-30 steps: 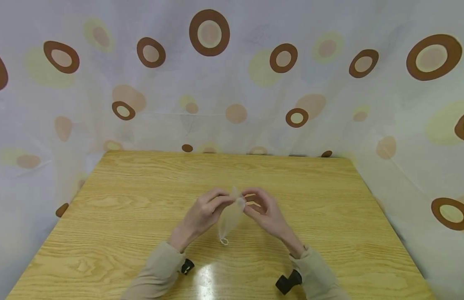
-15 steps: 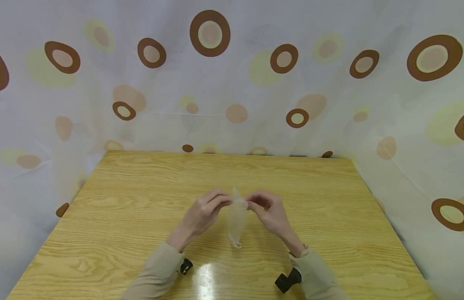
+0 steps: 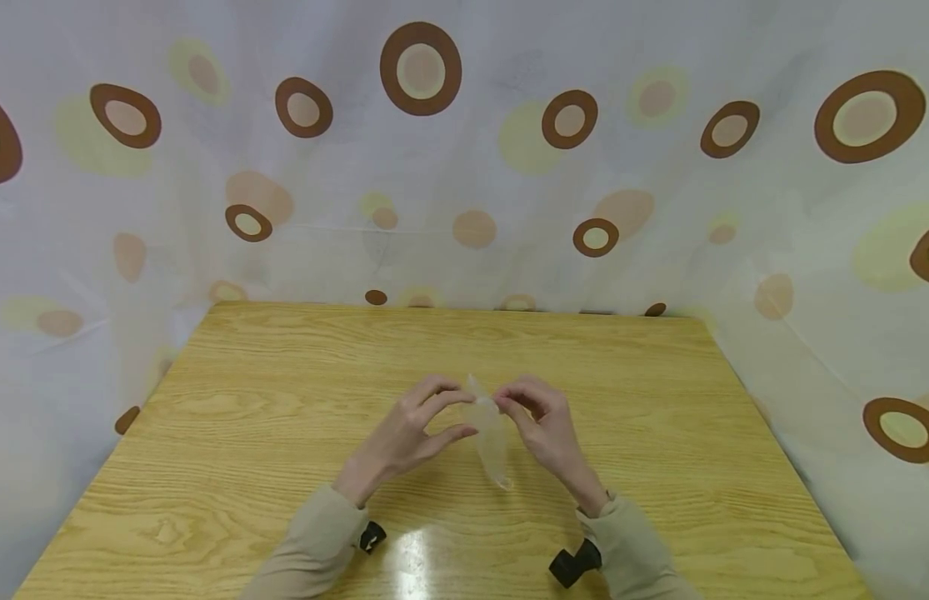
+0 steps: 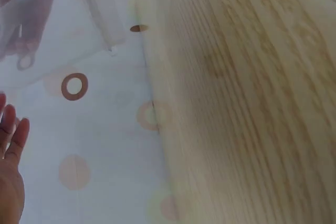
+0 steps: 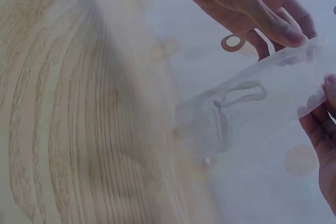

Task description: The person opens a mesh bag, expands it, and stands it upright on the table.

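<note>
MOVED: sheer bag tail swung toward 5 o'clock, left grip parted, unpinched | right grip, 3 o'clock, pinches bag edge, apparently bearing it | bag between grips, over surface

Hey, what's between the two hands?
The head view shows a see-through bag between the left hand and the right hand, which pinches it.

Room beyond bag, then curtain
</note>
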`<state>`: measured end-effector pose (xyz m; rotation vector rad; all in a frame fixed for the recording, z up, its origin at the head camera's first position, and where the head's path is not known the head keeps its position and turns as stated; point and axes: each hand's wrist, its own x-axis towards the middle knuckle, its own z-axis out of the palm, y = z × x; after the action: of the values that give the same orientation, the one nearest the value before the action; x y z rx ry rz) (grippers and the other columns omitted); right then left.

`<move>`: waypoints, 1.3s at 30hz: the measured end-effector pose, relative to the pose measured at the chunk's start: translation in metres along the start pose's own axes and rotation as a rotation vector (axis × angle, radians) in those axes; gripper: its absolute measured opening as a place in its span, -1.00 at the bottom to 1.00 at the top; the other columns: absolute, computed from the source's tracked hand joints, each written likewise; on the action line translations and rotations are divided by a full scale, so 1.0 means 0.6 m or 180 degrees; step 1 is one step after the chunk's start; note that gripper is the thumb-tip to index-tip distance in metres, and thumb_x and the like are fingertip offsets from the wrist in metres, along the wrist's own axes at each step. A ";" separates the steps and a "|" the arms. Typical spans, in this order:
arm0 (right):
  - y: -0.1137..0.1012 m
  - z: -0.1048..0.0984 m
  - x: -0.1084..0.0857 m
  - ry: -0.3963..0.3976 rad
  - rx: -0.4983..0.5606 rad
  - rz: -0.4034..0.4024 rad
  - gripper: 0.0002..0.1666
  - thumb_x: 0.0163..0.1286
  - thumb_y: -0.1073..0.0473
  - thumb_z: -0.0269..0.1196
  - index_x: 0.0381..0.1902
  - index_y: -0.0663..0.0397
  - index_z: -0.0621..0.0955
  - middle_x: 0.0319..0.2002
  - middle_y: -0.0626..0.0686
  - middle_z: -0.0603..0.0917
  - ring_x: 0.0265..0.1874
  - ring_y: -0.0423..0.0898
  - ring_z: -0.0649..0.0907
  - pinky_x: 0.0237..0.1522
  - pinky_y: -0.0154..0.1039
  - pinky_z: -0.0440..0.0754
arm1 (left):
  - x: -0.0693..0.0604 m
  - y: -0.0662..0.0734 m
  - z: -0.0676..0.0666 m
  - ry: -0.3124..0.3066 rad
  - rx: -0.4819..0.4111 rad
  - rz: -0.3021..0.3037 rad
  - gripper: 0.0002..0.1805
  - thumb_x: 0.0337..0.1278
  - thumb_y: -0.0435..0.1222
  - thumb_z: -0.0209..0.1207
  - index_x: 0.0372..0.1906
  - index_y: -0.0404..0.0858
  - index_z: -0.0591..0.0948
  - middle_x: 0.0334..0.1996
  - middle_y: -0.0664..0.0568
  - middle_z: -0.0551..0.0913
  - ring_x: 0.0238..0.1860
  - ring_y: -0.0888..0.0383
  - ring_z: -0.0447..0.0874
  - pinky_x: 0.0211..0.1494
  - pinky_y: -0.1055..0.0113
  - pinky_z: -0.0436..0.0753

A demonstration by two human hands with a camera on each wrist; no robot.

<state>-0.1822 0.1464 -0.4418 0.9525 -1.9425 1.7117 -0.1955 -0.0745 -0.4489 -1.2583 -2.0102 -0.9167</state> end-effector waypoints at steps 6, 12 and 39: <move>0.000 0.014 -0.003 0.0083 0.0094 -0.0175 -0.85 0.25 0.67 0.20 -0.31 0.46 0.63 -0.39 0.31 0.61 -0.30 -0.30 0.65 -0.13 -0.49 0.69 | 0.005 0.003 0.010 0.0161 -0.0317 -0.0144 -0.60 -0.15 -0.46 0.51 -0.12 -0.26 0.64 -0.16 -0.02 0.68 -0.10 0.11 0.66 0.03 0.37 0.69; 0.002 0.008 -0.006 0.0064 -0.0101 -0.0185 -0.82 0.23 0.68 0.20 -0.30 0.44 0.64 -0.38 0.31 0.63 -0.35 -0.17 0.65 -0.11 -0.50 0.68 | 0.008 0.001 0.007 0.0348 -0.0181 -0.0046 -0.80 -0.10 -0.51 0.46 -0.31 -0.28 0.72 -0.40 0.02 0.70 -0.35 0.20 0.66 -0.22 0.52 0.68; 0.009 -0.007 -0.008 -0.0183 -0.0033 -0.0205 -0.86 0.32 0.62 0.18 -0.24 0.43 0.62 -0.39 0.29 0.61 -0.39 -0.10 0.63 -0.15 -0.48 0.67 | 0.006 0.002 -0.004 -0.0056 0.0144 0.0234 -0.65 -0.07 -0.28 0.51 -0.14 -0.23 0.67 -0.18 0.06 0.69 -0.13 0.18 0.61 -0.05 0.44 0.65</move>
<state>-0.1832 0.1518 -0.4485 1.0598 -1.9327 1.6543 -0.1957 -0.0740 -0.4443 -1.3107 -1.9735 -0.8237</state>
